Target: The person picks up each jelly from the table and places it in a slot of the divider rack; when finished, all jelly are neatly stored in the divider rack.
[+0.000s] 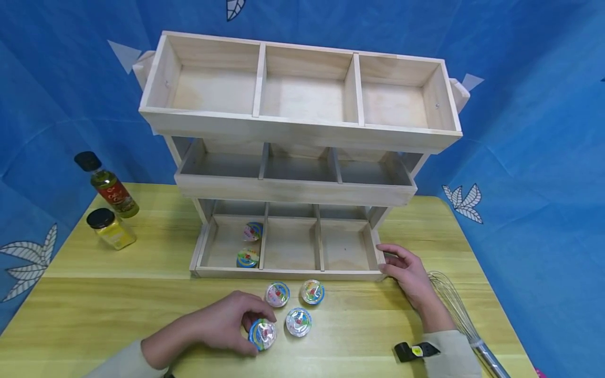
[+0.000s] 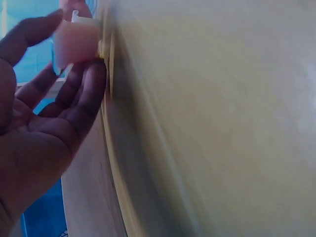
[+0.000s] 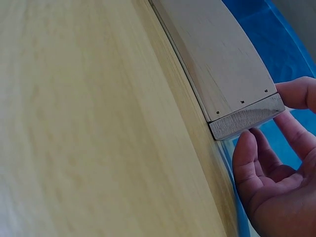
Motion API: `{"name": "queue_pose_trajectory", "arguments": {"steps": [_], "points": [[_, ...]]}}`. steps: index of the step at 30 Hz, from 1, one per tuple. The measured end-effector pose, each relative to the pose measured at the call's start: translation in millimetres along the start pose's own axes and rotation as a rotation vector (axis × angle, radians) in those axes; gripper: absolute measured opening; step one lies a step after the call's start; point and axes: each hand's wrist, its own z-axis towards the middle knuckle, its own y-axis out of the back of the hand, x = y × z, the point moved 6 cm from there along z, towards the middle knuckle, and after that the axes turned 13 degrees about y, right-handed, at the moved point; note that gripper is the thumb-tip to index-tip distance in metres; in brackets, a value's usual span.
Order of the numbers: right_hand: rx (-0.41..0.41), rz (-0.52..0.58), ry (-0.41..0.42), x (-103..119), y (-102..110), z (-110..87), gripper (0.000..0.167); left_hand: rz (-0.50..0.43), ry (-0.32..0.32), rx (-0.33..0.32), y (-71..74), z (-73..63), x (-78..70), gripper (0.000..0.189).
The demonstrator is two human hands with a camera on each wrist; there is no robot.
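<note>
Near the front of the pale yellow wooden counter [image 1: 359, 325], a small round pink cup with a shiny, blue-edged lid [image 1: 262, 335] is pinched between the thumb and fingers of the left hand [image 1: 229, 321]. Whether it touches the counter, I cannot tell. It is round from above, with no long side, and much nearer the left hand than the right. Three cups with bright lids [image 1: 299, 322] sit just to its right. Ahead of it is the bottom left box of a three-step bare wood shelf [image 1: 298, 190], with two bright-lidded cups [image 1: 248, 258] inside. The right hand [image 1: 407, 274] grips the shelf's bottom right front corner. Beside that arm lies a silver wire whisk [image 1: 478, 345].
</note>
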Motion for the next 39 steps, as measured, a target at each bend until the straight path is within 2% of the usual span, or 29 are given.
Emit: {"name": "queue_pose_trajectory", "arguments": {"steps": [4, 7, 13, 18, 20, 24, 31, 36, 39], "points": [[0.001, 0.007, 0.008, 0, -1, -0.4, 0.046, -0.141, 0.016, 0.057, -1.8, -2.5, -1.2, 0.047], [0.000, 0.014, 0.014, 0, -1, -0.4, 0.046, -0.190, 0.016, 0.070, -1.6, -3.5, -2.6, 0.048], [0.001, 0.021, 0.012, -1, -2, -0.4, 0.044, -0.196, -0.001, 0.056, 5.6, -2.5, -10.3, 0.050], [0.004, 0.021, 0.015, 1, -2, -0.3, 0.045, -0.165, -0.059, 0.019, 14.9, 1.5, -20.7, 0.050], [-0.002, 0.016, 0.019, 1, -1, -0.1, 0.045, -0.139, -0.088, -0.004, 19.4, 5.0, -25.2, 0.051], [-0.005, -0.007, 0.023, -2, 1, 0.5, 0.045, -0.149, -0.124, -0.028, 28.8, 15.0, -33.4, 0.052], [0.008, -0.014, 0.018, -7, 2, 2.5, 0.045, -0.263, -0.162, -0.054, 45.9, 34.1, -44.6, 0.053], [0.002, -0.024, 0.017, -5, 2, 2.4, 0.045, -0.310, -0.178, -0.099, 58.5, 48.8, -47.5, 0.054], [0.000, -0.020, 0.014, -5, 2, 2.6, 0.045, -0.326, -0.154, -0.148, 65.6, 57.6, -45.6, 0.054]]}}
